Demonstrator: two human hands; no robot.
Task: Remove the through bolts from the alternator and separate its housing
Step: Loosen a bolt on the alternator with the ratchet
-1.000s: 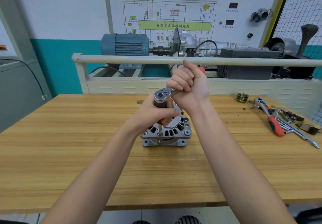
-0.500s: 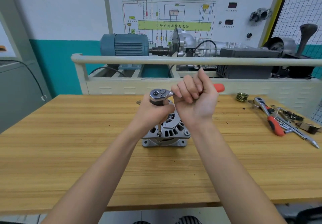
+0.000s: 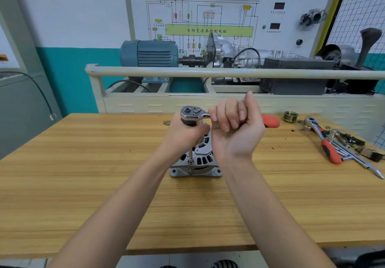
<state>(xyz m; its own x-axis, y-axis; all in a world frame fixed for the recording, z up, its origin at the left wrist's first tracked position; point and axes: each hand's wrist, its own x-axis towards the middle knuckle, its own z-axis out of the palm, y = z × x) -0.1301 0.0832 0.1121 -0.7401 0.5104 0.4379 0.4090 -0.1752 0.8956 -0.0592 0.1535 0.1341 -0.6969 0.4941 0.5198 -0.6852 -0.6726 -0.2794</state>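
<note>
Wooden workbench (image 3: 83, 184) carries the alternator (image 3: 196, 161), centred. My right hand (image 3: 235, 130) clenches the ratchet wrench (image 3: 194, 114) handle, now swung rightward; my left hand (image 3: 185, 134) grips the extension above the through bolt (image 3: 190, 169), evidently loosening.

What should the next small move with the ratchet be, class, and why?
Probably another swing of the ratchet handle by the right hand, while the left hand steadies the extension. The socket sits on a bolt at the rim of the alternator, and the housing looks unseparated, so the bolt likely needs more turns.
</note>
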